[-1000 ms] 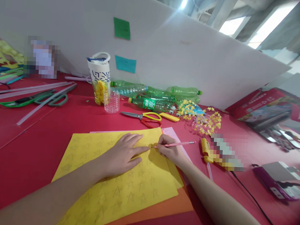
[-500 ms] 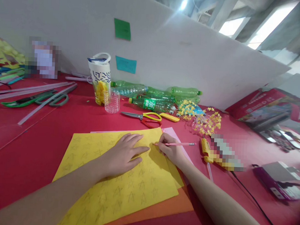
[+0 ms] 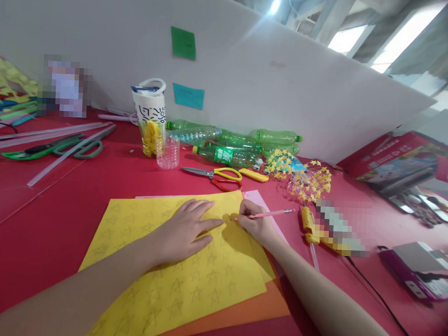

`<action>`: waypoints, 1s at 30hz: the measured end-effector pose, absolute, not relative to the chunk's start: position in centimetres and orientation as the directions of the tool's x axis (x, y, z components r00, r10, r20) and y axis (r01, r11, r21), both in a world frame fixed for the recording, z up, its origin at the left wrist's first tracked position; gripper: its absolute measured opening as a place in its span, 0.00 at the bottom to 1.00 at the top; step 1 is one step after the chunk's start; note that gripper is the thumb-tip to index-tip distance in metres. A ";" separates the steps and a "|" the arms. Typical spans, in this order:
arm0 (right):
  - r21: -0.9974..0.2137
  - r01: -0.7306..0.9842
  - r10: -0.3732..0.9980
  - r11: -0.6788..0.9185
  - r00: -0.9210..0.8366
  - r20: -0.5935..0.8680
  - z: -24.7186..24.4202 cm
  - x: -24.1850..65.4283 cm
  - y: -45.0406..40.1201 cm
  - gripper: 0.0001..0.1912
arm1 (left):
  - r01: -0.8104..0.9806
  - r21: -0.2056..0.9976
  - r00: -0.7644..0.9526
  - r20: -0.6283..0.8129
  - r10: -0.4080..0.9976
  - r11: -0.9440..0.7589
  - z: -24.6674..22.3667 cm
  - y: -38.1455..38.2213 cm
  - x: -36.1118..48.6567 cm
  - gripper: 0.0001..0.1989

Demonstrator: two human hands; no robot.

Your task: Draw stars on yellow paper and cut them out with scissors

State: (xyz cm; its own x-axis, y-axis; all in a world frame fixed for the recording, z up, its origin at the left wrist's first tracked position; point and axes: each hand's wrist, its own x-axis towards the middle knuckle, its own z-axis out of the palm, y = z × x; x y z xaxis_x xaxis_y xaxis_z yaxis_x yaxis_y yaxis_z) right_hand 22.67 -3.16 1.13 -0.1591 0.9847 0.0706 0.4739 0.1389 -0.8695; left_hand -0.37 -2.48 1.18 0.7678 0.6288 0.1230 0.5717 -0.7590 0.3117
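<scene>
A yellow sheet of paper (image 3: 131,263) covered in rows of pencilled stars lies in front of me. My left hand (image 3: 186,230) rests flat on it with the fingers spread, holding nothing. Near the sheet's upper right corner, my right hand (image 3: 257,221) grips a pink pencil (image 3: 270,213), its tip down at the paper and its metal end pointing right. Beneath the yellow sheet, edges of an orange sheet (image 3: 240,312) and a pink sheet (image 3: 254,195) stick out.
Beyond the paper lie scissors (image 3: 212,173), a yellow cutter (image 3: 252,174) and green plastic bottles (image 3: 243,156). A clear cup (image 3: 168,153) stands near a white tumbler (image 3: 150,103). Right are yellow star decorations (image 3: 312,182), a glue gun (image 3: 309,225) and a power strip (image 3: 408,275); left, larger shears (image 3: 61,146).
The pencil's rear end has tilted slightly upward, and its tip has shifted a little down and right with my right hand. My left hand stays in place.
</scene>
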 end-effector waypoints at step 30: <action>-0.874 0.456 0.972 0.166 -0.226 0.067 1.1 22.7 -3.5 0.07 | 0.570 0.311 0.765 0.136 0.629 -0.760 1.1 -2.5 -0.3 0.20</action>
